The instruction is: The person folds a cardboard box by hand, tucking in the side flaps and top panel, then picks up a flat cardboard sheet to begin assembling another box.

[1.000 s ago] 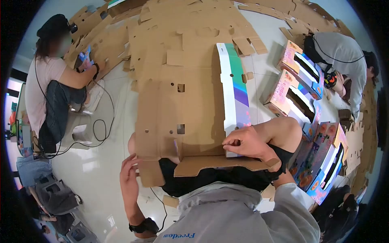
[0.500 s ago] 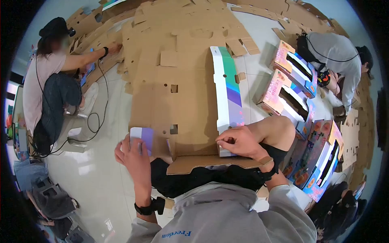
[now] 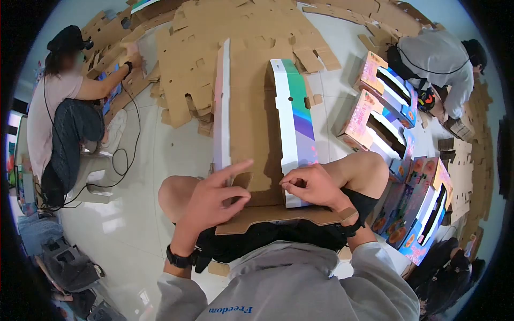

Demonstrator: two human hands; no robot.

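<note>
A partly folded cardboard box lies across my lap, brown inside. Its left side panel and its right side panel both stand up, the right one printed green, blue and purple with a white edge. A brown end flap points toward my body. My left hand is over the near end of the left panel, index finger stretched out and thumb apart from it. On the near end of the right panel, my right hand has its fingers curled together at the white edge.
Flat brown cardboard covers the floor ahead. Printed boxes with handle slots stand to the right, with more boxes closer. One person crouches on the left beside a black cable; another person bends at the right.
The left panel has swung from lying flat to standing up. My left hand has moved right and inward with it, its index finger now extended. My right hand has stayed nearly in place.
</note>
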